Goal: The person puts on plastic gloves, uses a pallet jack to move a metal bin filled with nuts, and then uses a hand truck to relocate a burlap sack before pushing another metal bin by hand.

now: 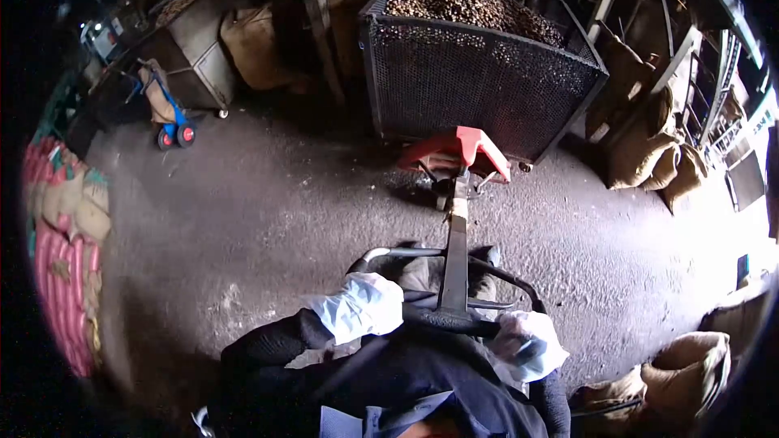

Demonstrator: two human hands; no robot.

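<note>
Both my hands wear pale gloves and grip the looped handle (454,318) of a red pallet jack (456,152). My left hand (363,305) closes on the left side of the handle bar. My right hand (527,345) closes on its right side. The jack's long tiller runs from the handle forward to the red pump housing. Its forks sit under a large black mesh crate (479,81) heaped with brown nuts or beans.
Stuffed burlap sacks (649,154) line the right side and lie at the lower right (686,369). Pink and tan sacks (65,251) are stacked at the left. A blue hand truck (172,118) stands by a metal cart at the back left. Dark concrete floor lies between.
</note>
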